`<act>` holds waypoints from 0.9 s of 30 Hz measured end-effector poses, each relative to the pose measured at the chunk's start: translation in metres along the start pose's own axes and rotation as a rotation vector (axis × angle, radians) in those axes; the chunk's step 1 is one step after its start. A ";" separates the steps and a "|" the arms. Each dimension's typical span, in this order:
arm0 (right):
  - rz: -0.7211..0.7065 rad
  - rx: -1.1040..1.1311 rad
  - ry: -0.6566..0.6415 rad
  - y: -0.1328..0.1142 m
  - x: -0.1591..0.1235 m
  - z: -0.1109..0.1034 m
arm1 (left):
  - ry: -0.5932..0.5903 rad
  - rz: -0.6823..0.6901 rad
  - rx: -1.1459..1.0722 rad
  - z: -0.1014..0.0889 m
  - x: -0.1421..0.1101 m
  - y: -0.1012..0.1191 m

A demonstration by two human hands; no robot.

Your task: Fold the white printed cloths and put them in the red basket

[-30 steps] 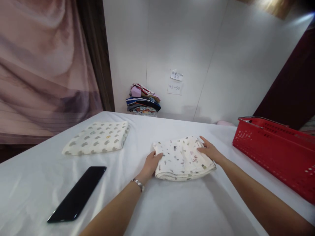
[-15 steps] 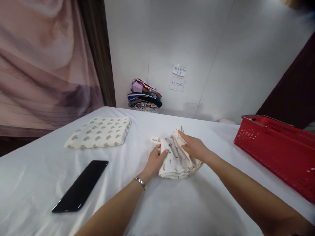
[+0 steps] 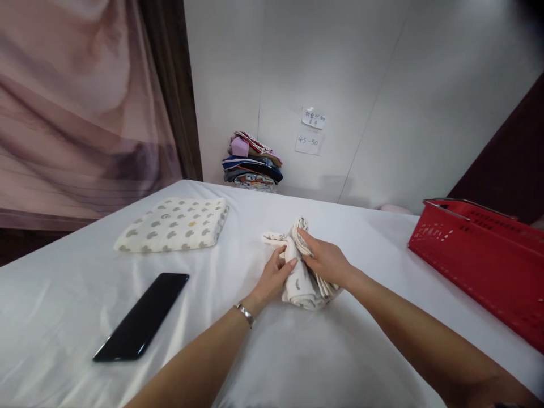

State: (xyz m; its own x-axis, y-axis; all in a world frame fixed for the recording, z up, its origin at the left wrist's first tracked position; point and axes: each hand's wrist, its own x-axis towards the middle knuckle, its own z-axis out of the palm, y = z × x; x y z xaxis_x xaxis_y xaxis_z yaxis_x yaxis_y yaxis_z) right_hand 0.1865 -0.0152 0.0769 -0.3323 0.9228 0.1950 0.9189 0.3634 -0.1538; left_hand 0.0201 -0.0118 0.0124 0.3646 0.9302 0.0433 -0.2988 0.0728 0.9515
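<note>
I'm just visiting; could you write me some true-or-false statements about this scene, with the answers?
The left hand and right hand both touch the bunched white cloth with a small printed pattern. True.
The flat black rectangular phone lies right of both hands. False: it lies to their left.
The shiny silver metal bracelet is on the right wrist. False: it's on the left one.
The folded white cloth with grey motifs lies apart from both hands. True.
The red plastic basket is right of the hands. True.

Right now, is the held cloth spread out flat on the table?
No, the cloth is bunched up between the left grip and the right grip.
</note>
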 end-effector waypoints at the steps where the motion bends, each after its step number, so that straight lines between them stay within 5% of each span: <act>1: 0.000 0.004 0.004 0.000 -0.001 0.000 | -0.003 -0.002 -0.005 0.001 0.000 0.001; 12: 0.064 0.117 0.042 0.003 -0.004 -0.001 | 0.003 -0.008 -0.005 -0.002 0.004 -0.007; 18: 0.350 0.794 0.254 0.065 -0.014 -0.012 | 0.199 0.028 -0.064 -0.038 0.021 0.013; 21: 0.588 1.031 0.327 0.094 -0.037 0.000 | 0.193 -0.034 -0.101 -0.063 0.029 0.021; 24: 0.749 1.046 0.218 0.104 -0.066 0.025 | 0.154 -0.199 -0.065 -0.075 0.031 0.020; 27: 0.754 1.058 0.041 0.102 -0.085 0.045 | 0.146 -0.325 0.015 -0.074 0.030 0.013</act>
State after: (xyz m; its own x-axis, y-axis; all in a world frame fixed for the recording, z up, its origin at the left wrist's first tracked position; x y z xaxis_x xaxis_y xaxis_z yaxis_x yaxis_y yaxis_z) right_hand 0.2992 -0.0511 0.0009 0.2138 0.9449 -0.2479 0.2557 -0.2990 -0.9193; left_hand -0.0387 0.0438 0.0038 0.3080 0.9012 -0.3050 -0.1747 0.3687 0.9130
